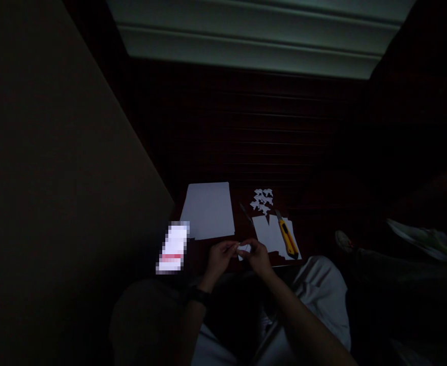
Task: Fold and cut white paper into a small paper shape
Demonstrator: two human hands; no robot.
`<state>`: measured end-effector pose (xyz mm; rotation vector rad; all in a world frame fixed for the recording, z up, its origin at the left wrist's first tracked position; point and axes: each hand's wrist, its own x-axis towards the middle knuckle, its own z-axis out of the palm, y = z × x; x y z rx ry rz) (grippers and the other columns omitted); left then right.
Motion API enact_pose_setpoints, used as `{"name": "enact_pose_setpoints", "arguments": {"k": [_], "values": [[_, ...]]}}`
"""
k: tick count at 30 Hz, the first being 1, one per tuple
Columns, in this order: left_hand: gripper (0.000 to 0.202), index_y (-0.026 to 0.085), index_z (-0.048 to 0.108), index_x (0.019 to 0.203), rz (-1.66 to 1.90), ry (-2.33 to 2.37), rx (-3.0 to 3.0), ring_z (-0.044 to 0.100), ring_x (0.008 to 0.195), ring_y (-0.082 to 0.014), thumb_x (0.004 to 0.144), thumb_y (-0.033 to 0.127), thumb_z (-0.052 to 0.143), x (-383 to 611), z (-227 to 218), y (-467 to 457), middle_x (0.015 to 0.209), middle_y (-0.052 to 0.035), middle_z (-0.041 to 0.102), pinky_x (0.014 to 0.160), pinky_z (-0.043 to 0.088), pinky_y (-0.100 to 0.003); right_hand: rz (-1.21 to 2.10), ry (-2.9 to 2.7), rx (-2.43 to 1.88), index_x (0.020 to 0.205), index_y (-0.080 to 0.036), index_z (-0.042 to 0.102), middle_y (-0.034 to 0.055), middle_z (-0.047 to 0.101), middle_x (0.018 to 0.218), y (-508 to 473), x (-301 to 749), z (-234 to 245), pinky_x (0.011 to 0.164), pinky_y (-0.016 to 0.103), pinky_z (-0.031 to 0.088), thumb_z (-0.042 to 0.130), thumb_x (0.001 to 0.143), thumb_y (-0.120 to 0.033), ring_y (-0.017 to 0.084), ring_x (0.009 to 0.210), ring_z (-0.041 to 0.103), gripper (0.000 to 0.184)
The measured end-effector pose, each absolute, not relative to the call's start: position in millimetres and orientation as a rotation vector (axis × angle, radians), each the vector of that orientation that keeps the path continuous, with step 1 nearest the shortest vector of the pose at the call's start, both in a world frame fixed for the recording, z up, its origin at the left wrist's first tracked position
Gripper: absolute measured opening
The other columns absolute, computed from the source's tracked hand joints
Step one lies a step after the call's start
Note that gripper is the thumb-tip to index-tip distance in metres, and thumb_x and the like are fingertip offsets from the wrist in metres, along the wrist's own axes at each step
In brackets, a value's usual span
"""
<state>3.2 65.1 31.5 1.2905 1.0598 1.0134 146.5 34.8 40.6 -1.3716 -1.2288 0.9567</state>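
Observation:
In dim light, my left hand (219, 256) and my right hand (259, 256) meet over the near edge of a small dark table (242, 229). Both pinch a small white piece of paper (244, 249) between their fingertips. My left wrist wears a dark watch (198, 295). A stack of white sheets (209, 210) lies just beyond my left hand. Cut white paper pieces (271, 234) lie beyond my right hand, with a yellow utility knife (287, 236) on them. A heap of several small folded paper shapes (262, 200) sits further back.
A lit phone screen (173, 247) lies at the table's left edge. A dark pen-like object (246, 213) lies between the sheets. A large brown panel (55, 178) fills the left. Shoes (417, 236) lie on the floor at right. My knees in light trousers (322, 290) are below.

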Motion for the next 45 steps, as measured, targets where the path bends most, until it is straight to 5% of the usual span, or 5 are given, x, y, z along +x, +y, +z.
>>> {"name": "enact_pose_setpoints", "arguments": {"k": [26, 36, 45], "values": [[0.026, 0.012, 0.068, 0.081, 1.009, 1.043, 1.251, 0.065, 0.073, -0.0211, 0.069, 0.035, 0.064, 0.8, 38.0, 63.1, 0.081, -0.0098, 0.069, 0.061, 0.053, -0.029, 0.959, -1.292, -1.370, 0.080, -0.018, 0.060, 0.0011, 0.061, 0.076, 34.0, 148.3, 45.3, 0.062, 0.026, 0.041, 0.062, 0.065, -0.027, 0.016, 0.069, 0.054, 0.017], [0.026, 0.013, 0.070, 0.081, 1.010, 1.101, 1.307, 0.065, 0.079, -0.0222, 0.066, 0.033, 0.066, -2.4, 44.6, 64.7, 0.084, -0.0103, 0.070, 0.072, 0.050, -0.031, 0.925, -1.312, -1.269, 0.113, -0.023, 0.052, 0.0043, 0.055, 0.115, 37.5, 147.7, 54.9, 0.094, 0.036, 0.034, 0.070, 0.055, -0.019, 0.022, 0.108, 0.047, 0.061], [0.026, 0.013, 0.070, 0.080, 0.987, 1.092, 1.306, 0.065, 0.079, -0.0225, 0.065, 0.034, 0.067, -2.5, 44.7, 64.9, 0.085, -0.0102, 0.070, 0.073, 0.050, -0.032, 1.086, -1.213, -1.356, 0.098, -0.020, 0.062, 0.0034, 0.063, 0.088, 41.5, 151.5, 55.7, 0.072, 0.033, 0.045, 0.071, 0.051, -0.020, 0.021, 0.081, 0.058, 0.048]]}}
